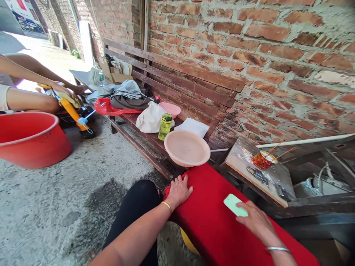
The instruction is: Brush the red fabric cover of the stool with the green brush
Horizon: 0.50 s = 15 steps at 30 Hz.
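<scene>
Rough brick wall [277, 33] and grey concrete floor [91, 173] frame a long surface covered in red cloth [212, 221]. Over its middle, somewhat toward the right edge, is a flat, pale green piece [232, 204] with rounded corners. The right hand [256, 220] grips its near end between thumb and fingers, leaving the far part bare; whether its underside touches the cloth I cannot tell. Toward the far left corner, the left hand [179, 192] lies palm down across the cloth's left edge, fingers slightly bent and a little apart, thumb pointing toward the right edge. Just beyond the far end sits a pale pink basin [188, 162], at the near end of a slatted wooden bench [199, 72]. Behind the basin, along the bench seat, are a green bottle [165, 126] near the front edge, a white sheet [195, 127], a white cloth bag [148, 118] and a pink bowl [172, 109]. Past the cloth's right edge, a board [238, 162] carries a red patterned cup [257, 161] with sticks in it and some metal tools. Well off to the left stands a red tub [36, 147], with another person's bent leg [33, 99] behind it.
</scene>
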{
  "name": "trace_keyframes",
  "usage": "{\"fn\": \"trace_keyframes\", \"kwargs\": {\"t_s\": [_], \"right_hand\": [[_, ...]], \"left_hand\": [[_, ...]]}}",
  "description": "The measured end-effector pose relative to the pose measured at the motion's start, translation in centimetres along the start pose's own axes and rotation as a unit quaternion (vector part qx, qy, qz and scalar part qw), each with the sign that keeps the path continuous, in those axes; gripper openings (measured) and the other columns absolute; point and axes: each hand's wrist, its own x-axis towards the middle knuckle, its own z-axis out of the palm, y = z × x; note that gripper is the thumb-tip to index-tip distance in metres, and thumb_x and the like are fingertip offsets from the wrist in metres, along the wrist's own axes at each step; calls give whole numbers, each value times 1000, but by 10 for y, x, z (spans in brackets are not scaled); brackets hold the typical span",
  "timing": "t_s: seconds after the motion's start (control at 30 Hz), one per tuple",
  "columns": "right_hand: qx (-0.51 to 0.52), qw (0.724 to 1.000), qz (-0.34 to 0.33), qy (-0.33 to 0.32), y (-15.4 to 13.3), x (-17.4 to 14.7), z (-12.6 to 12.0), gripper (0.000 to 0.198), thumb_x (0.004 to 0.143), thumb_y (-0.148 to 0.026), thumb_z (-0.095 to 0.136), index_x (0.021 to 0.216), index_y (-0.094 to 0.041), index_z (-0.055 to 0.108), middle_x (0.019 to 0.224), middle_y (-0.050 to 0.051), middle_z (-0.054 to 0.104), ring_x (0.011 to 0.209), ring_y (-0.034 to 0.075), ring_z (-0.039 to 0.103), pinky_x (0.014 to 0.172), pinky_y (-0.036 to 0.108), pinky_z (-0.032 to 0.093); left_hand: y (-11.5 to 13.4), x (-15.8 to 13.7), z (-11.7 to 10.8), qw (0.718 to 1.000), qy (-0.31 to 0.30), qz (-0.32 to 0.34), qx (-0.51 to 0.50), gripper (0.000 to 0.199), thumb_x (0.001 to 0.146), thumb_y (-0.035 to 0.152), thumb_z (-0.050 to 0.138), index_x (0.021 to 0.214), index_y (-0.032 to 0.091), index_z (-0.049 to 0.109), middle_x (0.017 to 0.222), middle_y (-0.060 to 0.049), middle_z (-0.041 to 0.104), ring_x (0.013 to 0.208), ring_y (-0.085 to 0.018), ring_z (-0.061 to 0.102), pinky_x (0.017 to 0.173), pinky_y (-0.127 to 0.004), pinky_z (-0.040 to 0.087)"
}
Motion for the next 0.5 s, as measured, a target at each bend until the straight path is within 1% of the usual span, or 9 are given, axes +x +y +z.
{"fn": "trace_keyframes", "kwargs": {"t_s": [0.07,0.13,0.2,0.23,0.3,0.37,0.43,0.5], "right_hand": [[7,999,-39,2,-55,23,5,44,71,-26,62,114,-28,69,107,7,63,98,27,64,83,37,45],[16,998,-63,8,-97,40,11,46,73,-27,63,120,-29,67,110,6,62,102,25,62,85,34,42],[26,997,-74,10,-122,50,16,47,74,-28,64,122,-30,67,112,5,61,103,24,60,86,33,40],[30,997,-76,8,-129,52,18,47,74,-28,65,122,-31,67,113,4,61,103,23,60,87,32,39],[34,997,-72,-2,-129,51,21,47,74,-28,66,120,-31,67,113,4,61,103,23,60,88,32,38],[33,998,-56,-12,-113,43,23,47,73,-27,66,120,-30,68,114,5,62,103,23,60,89,32,38],[29,999,-33,-20,-83,28,25,48,73,-26,65,120,-29,67,114,5,62,104,24,60,90,32,38],[27,999,-3,-25,-42,7,27,49,71,-25,63,120,-29,67,112,5,63,105,24,61,91,33,40]], "left_hand": [[-1,0,0,1000,-5,3,1,68,90,55,44,147,18,43,123,-18,57,112,-34,57,94,-47,42],[-2,0,-1,1000,-10,5,4,68,91,55,43,148,18,42,123,-18,56,113,-34,56,94,-46,42],[-2,0,0,1000,-13,4,7,68,91,55,42,149,18,41,123,-18,56,113,-33,56,94,-46,42],[-2,0,0,1000,-13,4,8,68,92,55,41,149,18,40,123,-19,56,113,-33,56,94,-46,42],[-3,1,0,1000,-14,5,10,68,92,55,40,149,18,39,124,-19,55,113,-33,56,95,-46,42],[-3,2,1,1000,-16,9,12,68,93,55,40,149,18,39,124,-18,55,114,-33,56,95,-46,41],[-3,2,2,1000,-18,9,14,67,93,56,40,149,19,39,124,-18,55,114,-32,56,95,-46,41],[-3,1,2,1000,-17,9,16,67,94,56,39,150,19,38,124,-18,55,114,-32,55,96,-46,41]]}}
